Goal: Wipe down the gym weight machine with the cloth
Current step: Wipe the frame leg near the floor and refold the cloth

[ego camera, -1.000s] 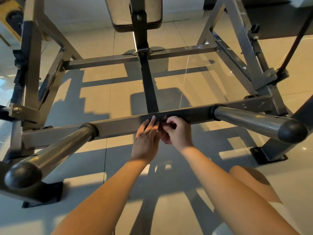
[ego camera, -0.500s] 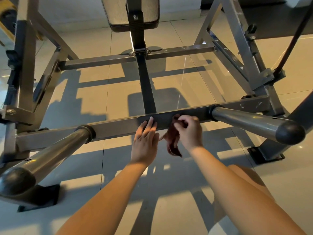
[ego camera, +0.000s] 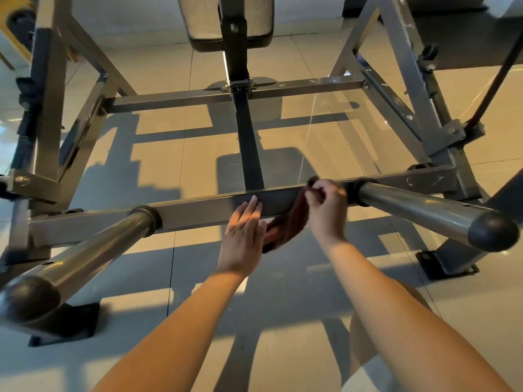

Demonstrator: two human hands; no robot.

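A grey steel weight machine stands on the tiled floor, its near crossbar (ego camera: 198, 209) running left to right in front of me. My right hand (ego camera: 327, 206) grips a dark reddish-brown cloth (ego camera: 285, 227) against the crossbar, just left of the right weight peg (ego camera: 418, 210). The cloth drapes over the bar and hangs below it. My left hand (ego camera: 243, 236) rests with straight fingers on the front of the crossbar, beside the hanging cloth.
A left weight peg (ego camera: 85, 256) sticks out toward me with a black end cap. A dark centre rail (ego camera: 249, 154) runs back to a rear crossbar (ego camera: 175, 99) under a padded seat (ego camera: 203, 21). Black rubber feet (ego camera: 447, 263) sit on the glossy tiles.
My right hand has slid the cloth to the right along the crossbar, toward the right peg. The cloth now hangs open below the bar. My left hand has stayed on the bar.
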